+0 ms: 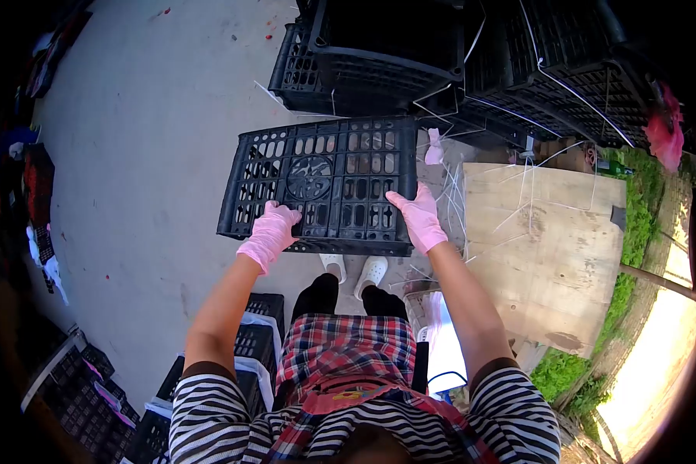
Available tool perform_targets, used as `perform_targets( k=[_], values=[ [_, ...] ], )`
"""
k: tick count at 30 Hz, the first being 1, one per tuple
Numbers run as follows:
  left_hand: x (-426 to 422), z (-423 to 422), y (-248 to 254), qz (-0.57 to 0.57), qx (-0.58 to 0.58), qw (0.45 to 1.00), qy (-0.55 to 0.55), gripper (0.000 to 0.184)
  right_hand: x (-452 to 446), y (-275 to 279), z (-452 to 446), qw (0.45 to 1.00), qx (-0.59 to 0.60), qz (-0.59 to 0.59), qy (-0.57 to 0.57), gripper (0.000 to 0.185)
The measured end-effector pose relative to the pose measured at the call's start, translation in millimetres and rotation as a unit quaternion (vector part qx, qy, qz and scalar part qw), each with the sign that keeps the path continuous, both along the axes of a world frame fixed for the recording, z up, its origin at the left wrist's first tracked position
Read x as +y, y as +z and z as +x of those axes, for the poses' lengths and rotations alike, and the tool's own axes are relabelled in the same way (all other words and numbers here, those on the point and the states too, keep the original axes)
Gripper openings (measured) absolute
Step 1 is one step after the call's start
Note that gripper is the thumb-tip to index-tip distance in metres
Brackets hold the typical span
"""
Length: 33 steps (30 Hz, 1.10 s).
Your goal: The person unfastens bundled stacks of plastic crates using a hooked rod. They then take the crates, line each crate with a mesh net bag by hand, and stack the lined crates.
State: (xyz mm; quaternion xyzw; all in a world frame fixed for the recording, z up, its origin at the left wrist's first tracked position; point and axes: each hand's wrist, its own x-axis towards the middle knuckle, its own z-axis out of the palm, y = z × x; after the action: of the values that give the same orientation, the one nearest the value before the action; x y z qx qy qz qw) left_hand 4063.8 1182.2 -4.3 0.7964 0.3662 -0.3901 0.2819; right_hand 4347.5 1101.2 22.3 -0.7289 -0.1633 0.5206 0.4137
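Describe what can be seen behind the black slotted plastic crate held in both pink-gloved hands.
Smooth grey floor shows through slots in the crate, mostly at left; brownish patches at right are too broken up to identify. The crate itself hides the rest.

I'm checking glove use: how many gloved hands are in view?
2: the left hand on the near side of the crate, the right hand at its right end. Some fingers are hidden.

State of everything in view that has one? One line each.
Left hand: gloved, closed on held crate
Right hand: gloved, closed on held crate
Held crate: gripped at both sides
Rear crates: stacked
Board: lying flat, stained
White strips: loose, scattered
Shoes: worn
Apron: worn
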Motion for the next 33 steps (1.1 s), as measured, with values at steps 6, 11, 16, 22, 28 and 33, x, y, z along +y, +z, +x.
perform_targets(
  k=[6,11,16,22,28,33],
  values=[
    [-119.6,-35.2,-52.8,0.181,-0.136,0.961,0.159,0.057,-78.2,-74.1,-22.4,0.993,-0.017,0.103,0.050,0.040],
    [-319.7,-9.0,-101.2,-0.032,-0.039,0.967,0.251,0.084,-245.5,-193.4,12.9,0.950,-0.214,-0.114,0.198,0.071],
    [-396.3,4.7,-158.2,-0.045,-0.080,0.931,0.353,0.066,-355.8,-201.2,24.6,0.944,-0.128,-0.305,0.001,0.052],
    [-408.5,-12.9,-215.6,-0.080,-0.197,0.932,0.295,0.031,-550.1,-235.5,75.7,0.837,-0.267,-0.440,-0.186,0.029],
    [-434.9,-14.5,-210.6,-0.161,-0.092,0.955,0.234,0.028,-634.5,-279.4,86.9,0.858,-0.266,-0.428,-0.103,0.040],
    [-448.5,-7.6,-210.1,-0.182,-0.135,0.954,0.196,0.025,-677.6,-286.5,115.8,0.916,0.029,-0.263,-0.302,0.035]
  ],
)
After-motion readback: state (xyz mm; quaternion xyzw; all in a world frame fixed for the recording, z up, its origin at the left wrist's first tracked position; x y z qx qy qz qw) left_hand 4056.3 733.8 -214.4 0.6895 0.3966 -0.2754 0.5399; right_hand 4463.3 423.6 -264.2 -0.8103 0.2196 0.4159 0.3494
